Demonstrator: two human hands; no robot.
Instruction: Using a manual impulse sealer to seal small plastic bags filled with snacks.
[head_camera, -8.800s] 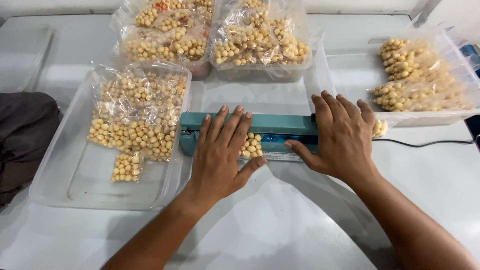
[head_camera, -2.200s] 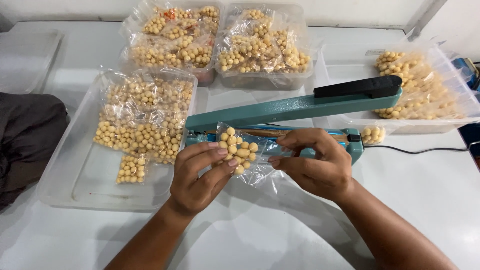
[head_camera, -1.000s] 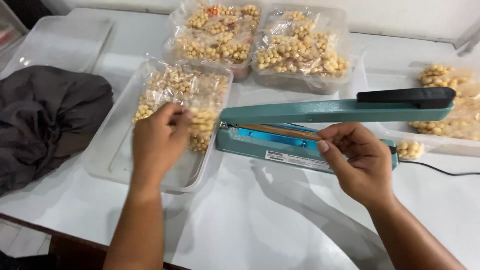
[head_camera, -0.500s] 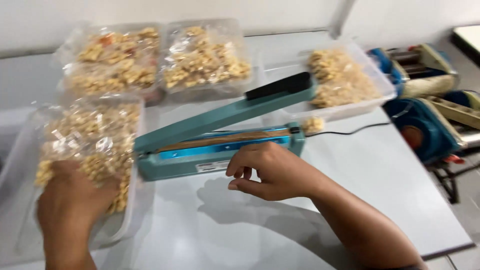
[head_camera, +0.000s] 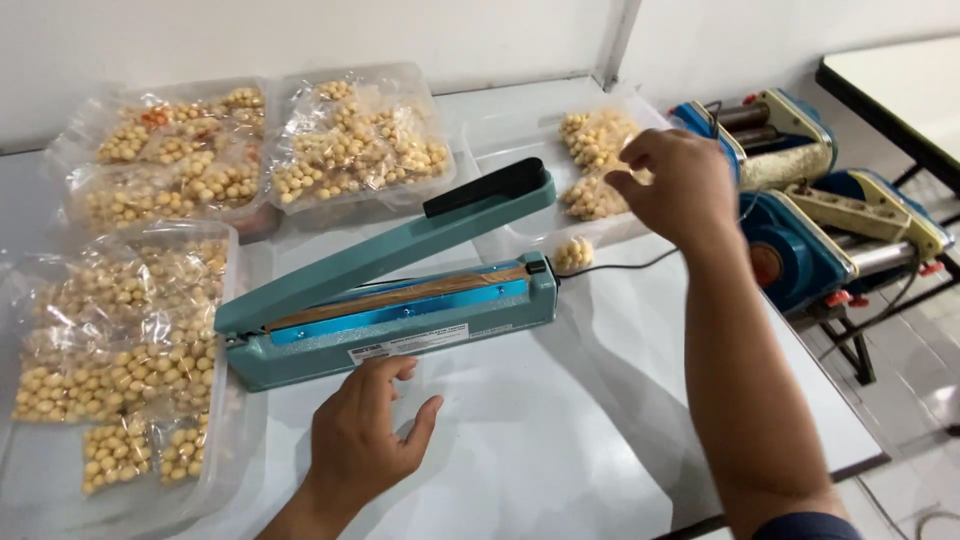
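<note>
Right hand (head_camera: 672, 185) over tray (head_camera: 500, 140) near table edge (head_camera: 840, 420).

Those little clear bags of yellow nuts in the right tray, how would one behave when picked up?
Probably floppy: the small bag is thin clear film around loose round pieces, so it would likely sag and shift in the right hand. It looks light for its size. The glossy film may be a bit slippery, and if unsealed, pieces could spill into the tray.
</note>
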